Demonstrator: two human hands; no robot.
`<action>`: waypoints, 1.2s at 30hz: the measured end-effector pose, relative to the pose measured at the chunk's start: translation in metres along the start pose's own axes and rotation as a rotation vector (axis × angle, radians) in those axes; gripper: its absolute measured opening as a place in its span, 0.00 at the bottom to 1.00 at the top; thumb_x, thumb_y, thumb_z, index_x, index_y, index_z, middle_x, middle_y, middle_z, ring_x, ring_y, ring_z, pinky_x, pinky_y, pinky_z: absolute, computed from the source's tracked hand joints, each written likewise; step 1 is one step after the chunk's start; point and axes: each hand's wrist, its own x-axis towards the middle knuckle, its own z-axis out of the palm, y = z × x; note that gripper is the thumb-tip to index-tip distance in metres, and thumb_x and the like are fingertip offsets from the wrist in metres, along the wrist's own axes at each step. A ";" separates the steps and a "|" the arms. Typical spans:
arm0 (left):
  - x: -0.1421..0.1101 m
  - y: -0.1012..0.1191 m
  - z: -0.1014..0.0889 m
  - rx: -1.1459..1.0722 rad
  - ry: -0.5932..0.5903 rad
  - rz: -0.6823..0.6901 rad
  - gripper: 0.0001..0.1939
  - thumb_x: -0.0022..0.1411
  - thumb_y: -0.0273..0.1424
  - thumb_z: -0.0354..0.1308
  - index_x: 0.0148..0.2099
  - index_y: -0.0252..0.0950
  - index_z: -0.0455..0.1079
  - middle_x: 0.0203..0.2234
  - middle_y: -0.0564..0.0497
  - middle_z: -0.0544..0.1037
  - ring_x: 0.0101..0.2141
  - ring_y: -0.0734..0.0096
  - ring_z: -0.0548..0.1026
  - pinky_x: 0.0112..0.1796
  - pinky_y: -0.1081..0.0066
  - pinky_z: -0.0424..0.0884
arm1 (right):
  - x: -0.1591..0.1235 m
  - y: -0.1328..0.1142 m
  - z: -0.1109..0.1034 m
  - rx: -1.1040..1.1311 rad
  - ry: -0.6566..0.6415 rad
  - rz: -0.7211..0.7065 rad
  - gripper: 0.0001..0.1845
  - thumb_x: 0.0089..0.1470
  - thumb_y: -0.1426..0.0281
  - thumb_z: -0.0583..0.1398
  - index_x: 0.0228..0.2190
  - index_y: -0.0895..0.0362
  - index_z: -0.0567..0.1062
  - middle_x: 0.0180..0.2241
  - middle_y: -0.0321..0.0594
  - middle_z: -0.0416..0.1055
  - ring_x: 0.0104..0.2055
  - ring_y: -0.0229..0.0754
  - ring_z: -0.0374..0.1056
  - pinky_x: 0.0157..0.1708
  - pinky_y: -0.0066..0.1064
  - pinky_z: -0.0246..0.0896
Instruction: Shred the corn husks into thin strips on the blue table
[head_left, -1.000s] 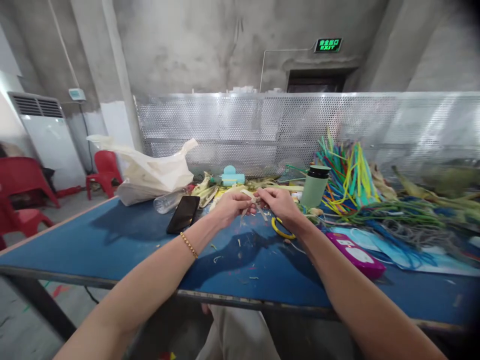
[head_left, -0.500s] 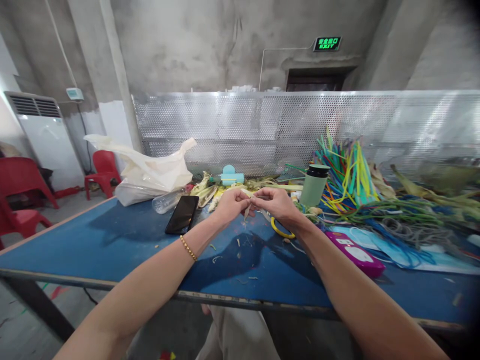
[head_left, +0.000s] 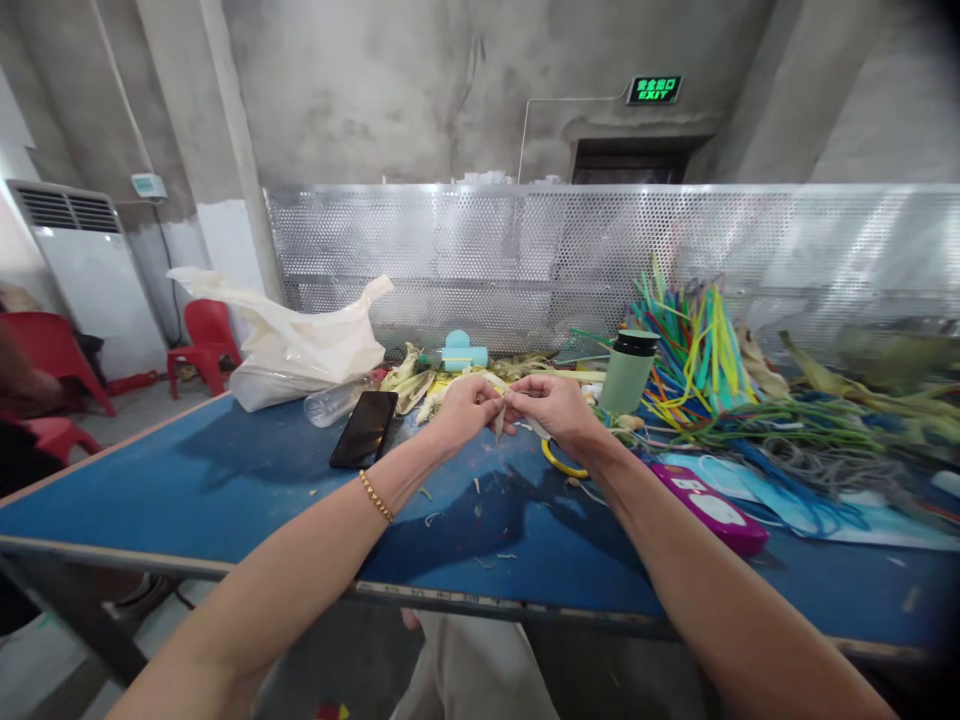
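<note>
My left hand (head_left: 463,408) and my right hand (head_left: 559,408) meet above the middle of the blue table (head_left: 255,490), thumbs and fingertips pinched together. Between them is a thin, pale strip of corn husk (head_left: 499,424), its short end hanging below the fingers. Part of the strip is hidden by the fingertips. Under my right wrist a yellow ring (head_left: 559,460) lies on the tabletop. Just behind my hands are pale husk pieces (head_left: 409,375) and a light blue object (head_left: 463,354).
Left of my hands lie a black phone (head_left: 364,430), a clear plastic bottle (head_left: 330,405) and a white plastic bag (head_left: 307,345). To the right stand a green bottle (head_left: 628,372) and colourful strips (head_left: 705,350), with a magenta device (head_left: 709,508) nearer. A person's arm (head_left: 26,380) shows at the left edge.
My hands stay nearly in place, fingertips shifting slightly on the strip, whose hanging end has moved a little right. A person has come into view at the left edge.
</note>
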 end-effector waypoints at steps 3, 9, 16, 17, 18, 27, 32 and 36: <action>-0.002 0.003 0.000 0.002 -0.011 -0.002 0.08 0.59 0.20 0.53 0.30 0.35 0.60 0.18 0.53 0.73 0.23 0.71 0.77 0.25 0.75 0.67 | 0.000 0.000 0.000 0.010 0.018 0.011 0.09 0.41 0.69 0.66 0.26 0.59 0.74 0.19 0.37 0.74 0.21 0.37 0.69 0.24 0.28 0.63; -0.003 0.005 -0.001 0.006 -0.038 0.018 0.07 0.58 0.20 0.53 0.30 0.34 0.60 0.18 0.52 0.74 0.24 0.70 0.78 0.23 0.77 0.65 | -0.001 -0.004 0.000 0.026 0.028 0.019 0.08 0.40 0.69 0.66 0.25 0.59 0.75 0.17 0.36 0.72 0.20 0.36 0.68 0.23 0.28 0.62; -0.002 0.004 -0.002 -0.005 -0.055 0.031 0.07 0.57 0.20 0.53 0.29 0.34 0.60 0.20 0.51 0.75 0.23 0.70 0.77 0.24 0.77 0.65 | 0.001 -0.001 -0.003 0.019 0.049 0.012 0.09 0.38 0.68 0.67 0.24 0.59 0.76 0.18 0.36 0.72 0.21 0.36 0.66 0.25 0.29 0.62; -0.002 0.003 -0.002 -0.008 -0.056 0.028 0.07 0.57 0.19 0.53 0.29 0.34 0.60 0.20 0.51 0.75 0.23 0.70 0.77 0.24 0.76 0.66 | 0.001 -0.001 -0.003 0.018 0.050 0.013 0.09 0.39 0.68 0.67 0.25 0.60 0.76 0.18 0.36 0.72 0.22 0.36 0.66 0.25 0.29 0.62; -0.002 0.003 -0.002 -0.008 -0.056 0.023 0.07 0.56 0.19 0.53 0.29 0.34 0.60 0.19 0.51 0.75 0.23 0.70 0.77 0.25 0.76 0.66 | 0.001 -0.001 -0.003 0.019 0.052 0.016 0.09 0.38 0.68 0.67 0.25 0.60 0.76 0.18 0.36 0.72 0.22 0.36 0.66 0.25 0.29 0.62; -0.003 0.004 -0.002 -0.046 -0.077 0.026 0.08 0.56 0.18 0.53 0.28 0.34 0.60 0.20 0.51 0.75 0.22 0.73 0.76 0.24 0.76 0.64 | 0.001 -0.004 -0.004 0.008 0.076 0.028 0.09 0.37 0.69 0.67 0.24 0.61 0.77 0.18 0.35 0.70 0.21 0.34 0.64 0.25 0.28 0.59; -0.001 0.006 -0.007 -0.010 -0.114 -0.040 0.06 0.56 0.22 0.57 0.28 0.32 0.66 0.17 0.51 0.74 0.22 0.72 0.75 0.25 0.75 0.65 | 0.002 0.003 -0.005 0.022 0.007 0.039 0.12 0.39 0.66 0.68 0.27 0.61 0.79 0.22 0.39 0.75 0.25 0.37 0.68 0.29 0.30 0.63; 0.001 0.003 -0.008 -0.051 -0.066 -0.050 0.07 0.58 0.27 0.60 0.28 0.31 0.70 0.19 0.48 0.76 0.24 0.70 0.76 0.29 0.71 0.70 | 0.001 0.002 -0.005 -0.028 -0.025 -0.014 0.12 0.42 0.63 0.67 0.27 0.60 0.81 0.22 0.38 0.73 0.25 0.36 0.66 0.28 0.29 0.60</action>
